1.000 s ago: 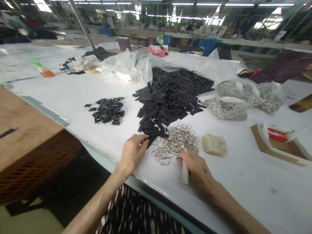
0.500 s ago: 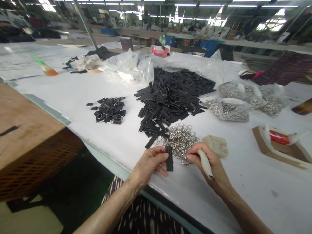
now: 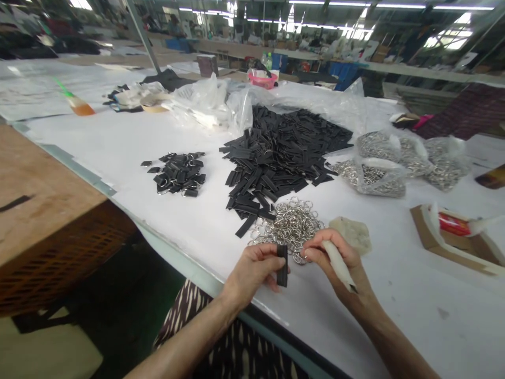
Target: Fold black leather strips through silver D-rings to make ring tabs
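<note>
My left hand (image 3: 256, 271) pinches a short black strip (image 3: 282, 266) upright between thumb and fingers, just in front of a heap of silvery metal rings (image 3: 294, 223). With my right hand (image 3: 335, 258) I hold a cream-coloured, tube-like tool (image 3: 338, 266) that slants down toward the wrist. The thumb and fingertips of that hand are pressed together at the right edge of the rings; whether a ring is between them I cannot tell. Behind the rings spreads a large pile of black strips (image 3: 276, 152). Black pieces fitted with rings (image 3: 179, 173) lie in a smaller pile at the left.
Clear bags of metal rings (image 3: 381, 176) stand at the right. Nearer are a yellowish slab (image 3: 352, 234) and an open cardboard box (image 3: 453, 245) with a red-labelled tube. Crumpled plastic (image 3: 213, 105) lies behind; an orange-filled bottle (image 3: 81, 107) lies far left.
My left hand has moved slightly right and down with the black strip, closer to my right hand. The right hand stays by the rings, its tool shifted slightly right. The view has shifted a little.
</note>
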Motion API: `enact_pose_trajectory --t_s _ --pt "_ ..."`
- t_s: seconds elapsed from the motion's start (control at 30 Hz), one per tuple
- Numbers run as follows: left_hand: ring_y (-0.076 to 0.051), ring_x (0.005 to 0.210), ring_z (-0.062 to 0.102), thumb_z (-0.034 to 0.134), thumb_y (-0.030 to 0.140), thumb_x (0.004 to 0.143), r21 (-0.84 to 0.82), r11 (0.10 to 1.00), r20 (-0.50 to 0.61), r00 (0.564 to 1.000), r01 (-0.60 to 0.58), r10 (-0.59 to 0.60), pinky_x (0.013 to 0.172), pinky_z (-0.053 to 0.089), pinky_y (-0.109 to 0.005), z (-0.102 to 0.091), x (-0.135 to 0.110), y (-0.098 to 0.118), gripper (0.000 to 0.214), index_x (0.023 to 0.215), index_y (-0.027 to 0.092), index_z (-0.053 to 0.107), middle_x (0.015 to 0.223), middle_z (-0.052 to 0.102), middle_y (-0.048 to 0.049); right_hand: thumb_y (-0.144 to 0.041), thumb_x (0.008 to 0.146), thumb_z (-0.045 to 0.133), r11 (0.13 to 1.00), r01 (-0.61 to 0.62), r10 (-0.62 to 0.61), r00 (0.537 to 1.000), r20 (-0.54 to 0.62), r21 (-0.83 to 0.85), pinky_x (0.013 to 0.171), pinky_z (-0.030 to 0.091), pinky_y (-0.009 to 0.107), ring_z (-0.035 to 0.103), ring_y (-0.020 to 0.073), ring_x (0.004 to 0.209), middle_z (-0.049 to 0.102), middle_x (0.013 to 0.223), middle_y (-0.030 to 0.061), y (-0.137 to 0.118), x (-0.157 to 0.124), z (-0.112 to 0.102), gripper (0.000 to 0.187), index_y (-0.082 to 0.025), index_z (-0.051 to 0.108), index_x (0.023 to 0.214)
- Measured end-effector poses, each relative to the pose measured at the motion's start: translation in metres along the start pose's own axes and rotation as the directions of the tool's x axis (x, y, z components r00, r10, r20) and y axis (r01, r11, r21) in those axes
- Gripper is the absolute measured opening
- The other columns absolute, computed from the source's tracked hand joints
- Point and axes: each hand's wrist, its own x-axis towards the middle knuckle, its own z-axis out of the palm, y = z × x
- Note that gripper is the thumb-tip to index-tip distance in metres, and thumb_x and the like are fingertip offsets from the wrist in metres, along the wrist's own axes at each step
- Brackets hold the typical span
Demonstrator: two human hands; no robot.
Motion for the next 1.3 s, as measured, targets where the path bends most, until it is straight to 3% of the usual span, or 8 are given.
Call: enact_pose_trajectory --t_s 0.17,0.33,0.6,0.7,0.83,1.03,1.2,1.3 --pt "-0.010 0.056 0.045 0.050 0.014 0.077 0.249 0.963 -0.035 0.993 -0.104 0.116 0.057 0.037 -0.022 0.017 -0.007 0.001 0.016 0.065 0.016 0.061 0.057 0.053 0.0031 -0.018 0.082 0.056 0.996 0.053 -0.052 0.998 0.018 -0.065 0.064 0.041 0.026 0.053 0.0131 0.069 0.056 0.075 -0.0029 -0.003 0.001 0.001 0.006 -0.022 0.053 0.083" --pt "-0.013 0.065 0.050 0.046 0.016 0.082 0.486 0.851 -0.002 0.974 -0.199 0.228 0.064 0.040 -0.025 0.023 -0.008 0.000 0.019 0.075 0.019 0.064 0.066 0.058 0.0020 -0.018 0.081 0.056 0.986 0.064 -0.063 0.998 0.013 -0.151 0.059 0.038 0.025 0.051 0.0133 0.065 0.056 0.072 -0.0022 -0.007 -0.002 -0.003 0.005 -0.021 0.053 0.081" --pt "-0.012 0.050 0.050 0.041 0.021 0.084 0.549 0.828 0.021 0.992 -0.118 0.127 0.044 0.044 -0.022 0.024 -0.007 0.000 0.024 0.082 0.019 0.065 0.060 0.055 0.0011 -0.021 0.080 0.057 0.987 0.029 -0.020 0.998 0.056 -0.159 0.055 0.035 0.025 0.045 0.0120 0.059 0.053 0.068 -0.0029 -0.014 -0.002 -0.007 0.009 -0.021 0.049 0.078" --pt "-0.015 0.065 0.058 0.042 0.015 0.081 0.472 0.866 0.031 0.985 -0.166 0.172 0.051 0.050 -0.024 0.023 -0.006 -0.002 0.025 0.094 0.020 0.062 0.071 0.060 -0.0016 -0.021 0.081 0.056 0.994 -0.017 0.028 0.995 0.091 -0.110 0.054 0.034 0.024 0.042 0.0113 0.058 0.049 0.064 -0.0043 -0.016 0.000 -0.011 0.009 -0.021 0.048 0.076" --pt "-0.017 0.067 0.062 0.046 0.012 0.078 0.357 0.924 0.002 0.989 -0.137 0.146 0.053 0.052 -0.026 0.026 -0.008 -0.001 0.040 0.117 0.022 0.052 0.076 0.064 -0.0017 -0.020 0.081 0.053 0.996 -0.042 0.052 0.991 0.125 -0.079 0.052 0.032 0.023 0.040 0.0106 0.056 0.046 0.061 -0.0050 -0.018 0.002 -0.014 0.010 -0.021 0.047 0.073" --pt "-0.019 0.068 0.064 0.054 0.010 0.074 -0.006 0.997 -0.007 0.997 0.073 -0.073 0.055 0.054 -0.029 0.030 -0.008 0.004 0.045 0.118 0.018 0.052 0.072 0.064 -0.0019 -0.019 0.080 0.054 0.994 -0.103 0.105 0.984 0.145 -0.025 0.048 0.032 0.023 0.042 0.0104 0.052 0.046 0.059 -0.0058 -0.011 0.002 -0.010 0.008 -0.021 0.046 0.076" --pt "-0.019 0.065 0.066 0.062 0.007 0.069 -0.312 0.943 -0.046 0.990 0.114 -0.134 0.062 0.055 -0.035 0.024 -0.001 0.001 0.038 0.106 0.015 0.055 0.078 0.070 -0.0067 -0.020 0.082 0.055 0.977 0.064 -0.079 0.995 -0.065 -0.205 0.059 0.042 0.026 0.056 0.0135 0.066 0.061 0.076 -0.0007 -0.001 -0.003 -0.004 0.003 -0.021 0.054 0.084" --pt "-0.019 0.063 0.066 0.064 0.005 0.068 -0.413 0.906 -0.089 0.985 0.096 -0.145 0.064 0.054 -0.035 0.021 0.001 0.001 0.029 0.094 0.013 0.058 0.075 0.071 -0.0073 -0.016 0.084 0.052 0.927 0.266 -0.269 0.963 0.026 -0.266 0.066 0.046 0.029 0.059 0.0154 0.075 0.064 0.087 0.0021 0.001 -0.007 -0.001 0.010 -0.023 0.055 0.091"
